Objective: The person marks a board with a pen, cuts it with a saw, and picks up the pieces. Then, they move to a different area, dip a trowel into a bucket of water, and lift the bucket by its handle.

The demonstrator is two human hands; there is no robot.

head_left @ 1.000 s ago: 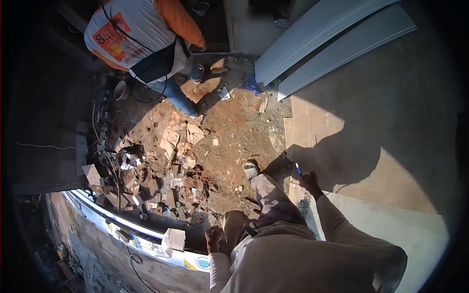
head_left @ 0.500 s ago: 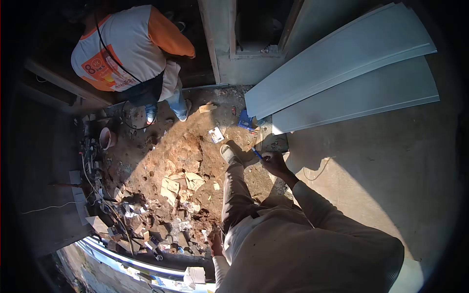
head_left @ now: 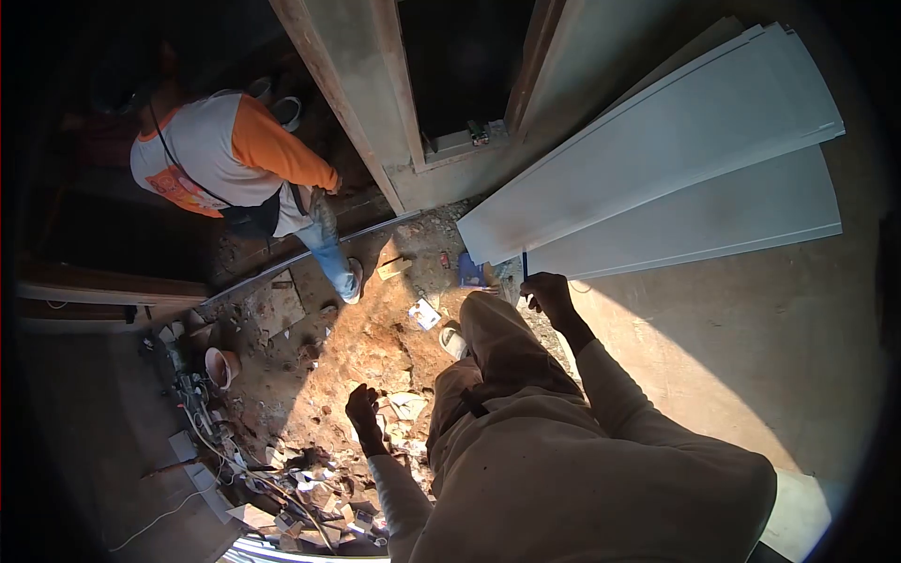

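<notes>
My right hand (head_left: 552,297) is closed around a slim blue pen-like tool (head_left: 525,263), whose upper end sticks up past the fingers. This hand is held out over the ground, close to the lower edge of the pale grey panels (head_left: 676,220) in this view. My left hand (head_left: 365,415) hangs over the rubble (head_left: 328,469) on the left, fingers curled in and nothing showing in them. Near my sandalled foot (head_left: 453,341) lies a small white printed card or packet (head_left: 424,314). A blue object (head_left: 471,270) rests on the ground beside the panel ends.
A person in a white and orange shirt (head_left: 208,141) steps through the doorway at upper left. A pinkish bucket (head_left: 221,368) stands by the left wall. Long sticks and cable (head_left: 272,483) cross the debris. A window frame (head_left: 469,150) is set in the wall ahead.
I have stepped forward, one knee now raised. My left hand has swung forward over the rubble. The blue tool now points up from my right hand. The other person has moved further into the doorway.
</notes>
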